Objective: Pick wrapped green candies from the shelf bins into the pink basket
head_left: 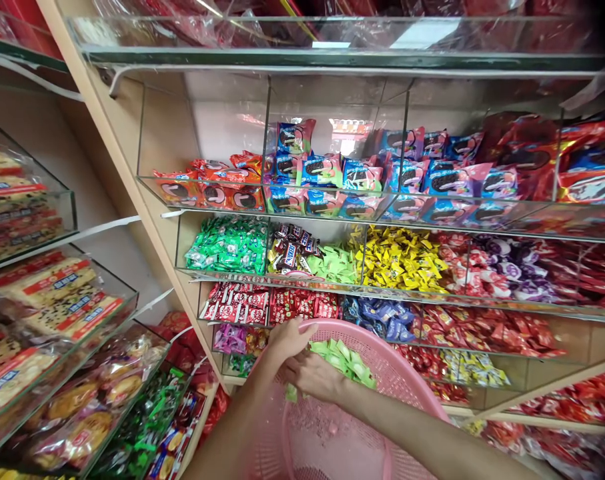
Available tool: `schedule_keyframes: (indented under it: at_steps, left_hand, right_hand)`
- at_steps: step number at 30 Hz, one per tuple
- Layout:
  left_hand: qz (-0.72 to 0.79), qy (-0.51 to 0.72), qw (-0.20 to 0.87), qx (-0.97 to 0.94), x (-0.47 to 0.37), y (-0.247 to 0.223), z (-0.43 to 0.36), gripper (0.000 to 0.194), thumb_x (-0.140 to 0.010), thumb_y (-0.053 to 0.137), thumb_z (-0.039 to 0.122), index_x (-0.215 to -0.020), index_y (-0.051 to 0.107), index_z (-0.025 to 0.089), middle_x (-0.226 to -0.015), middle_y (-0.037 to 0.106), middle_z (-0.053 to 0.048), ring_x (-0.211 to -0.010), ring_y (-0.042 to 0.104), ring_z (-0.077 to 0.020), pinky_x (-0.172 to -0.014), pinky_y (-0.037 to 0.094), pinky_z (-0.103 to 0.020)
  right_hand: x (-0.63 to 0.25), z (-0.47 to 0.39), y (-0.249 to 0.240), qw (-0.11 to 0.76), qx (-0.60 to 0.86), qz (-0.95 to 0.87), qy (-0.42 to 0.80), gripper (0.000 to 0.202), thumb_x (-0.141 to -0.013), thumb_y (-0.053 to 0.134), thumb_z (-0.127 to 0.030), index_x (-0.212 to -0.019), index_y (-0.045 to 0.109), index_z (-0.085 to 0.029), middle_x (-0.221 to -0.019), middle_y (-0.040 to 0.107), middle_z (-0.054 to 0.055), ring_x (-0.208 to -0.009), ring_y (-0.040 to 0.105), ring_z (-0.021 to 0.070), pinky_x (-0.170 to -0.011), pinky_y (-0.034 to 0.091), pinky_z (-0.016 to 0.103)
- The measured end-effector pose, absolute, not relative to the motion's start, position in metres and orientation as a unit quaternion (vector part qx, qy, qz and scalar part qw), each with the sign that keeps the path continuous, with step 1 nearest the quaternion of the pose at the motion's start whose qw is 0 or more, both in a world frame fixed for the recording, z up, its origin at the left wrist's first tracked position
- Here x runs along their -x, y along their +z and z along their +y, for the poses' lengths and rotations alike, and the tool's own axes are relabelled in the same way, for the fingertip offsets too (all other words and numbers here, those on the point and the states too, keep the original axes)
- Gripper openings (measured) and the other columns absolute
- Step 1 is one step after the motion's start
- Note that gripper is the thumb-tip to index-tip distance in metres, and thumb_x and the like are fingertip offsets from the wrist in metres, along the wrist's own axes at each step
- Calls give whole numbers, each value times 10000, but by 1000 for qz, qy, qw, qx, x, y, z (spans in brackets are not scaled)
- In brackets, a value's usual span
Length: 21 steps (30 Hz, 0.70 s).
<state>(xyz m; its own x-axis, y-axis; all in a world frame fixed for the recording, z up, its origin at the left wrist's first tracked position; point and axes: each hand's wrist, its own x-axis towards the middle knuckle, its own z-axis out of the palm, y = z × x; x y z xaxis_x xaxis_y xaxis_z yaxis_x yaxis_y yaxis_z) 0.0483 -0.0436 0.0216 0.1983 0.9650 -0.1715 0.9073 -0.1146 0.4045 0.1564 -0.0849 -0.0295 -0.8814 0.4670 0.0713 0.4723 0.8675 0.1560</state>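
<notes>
A pink plastic basket point(412, 373) with perforated sides is tilted against the lower shelves. My left hand point(288, 340) is closed on its far left rim, thumb stretched along the edge. Inside the basket, a pile of light-green wrapped candies point(345, 360) lies against the far side. My right hand point(315, 375) reaches in just below my left hand, its fingers curled at the left of the pile. A bit of green wrapper point(291, 393) shows under those fingers, which are partly hidden. More light-green candies point(332, 265) fill a shelf compartment above the basket.
Glass-fronted compartments hold green candies point(227, 245), Snickers bars point(292, 248), yellow candies point(402, 257) and blue packets point(379, 317). Wrapped cookies point(322, 170) stand on the shelf above. At left, angled shelves carry packaged pastries point(57, 293). A wooden upright point(112, 153) separates the two units.
</notes>
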Motion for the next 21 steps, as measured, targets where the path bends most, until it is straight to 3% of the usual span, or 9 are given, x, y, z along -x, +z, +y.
schedule_keyframes:
  at_steps: [11, 21]
  left_hand:
    - [631, 77, 220, -740, -45, 24, -42, 647, -795, 240, 729, -1036, 624, 267, -1049, 692, -57, -946, 638, -238, -757, 453, -290]
    - [621, 71, 220, -749, -56, 28, -43, 643, -787, 274, 732, -1082, 631, 286, -1075, 689, -53, -983, 633, -234, -788, 454, -288]
  right_hand:
    - [-205, -91, 4, 105, 348, -931, -31, 287, -970, 319, -259, -846, 562, -167, -799, 616, 34, -718, 565, 150, -664, 407, 276]
    - [-228, -104, -10, 62, 367, -925, -78, 216, -942, 370, -163, -800, 532, -177, -751, 598, 14, -654, 534, 145, -619, 353, 286]
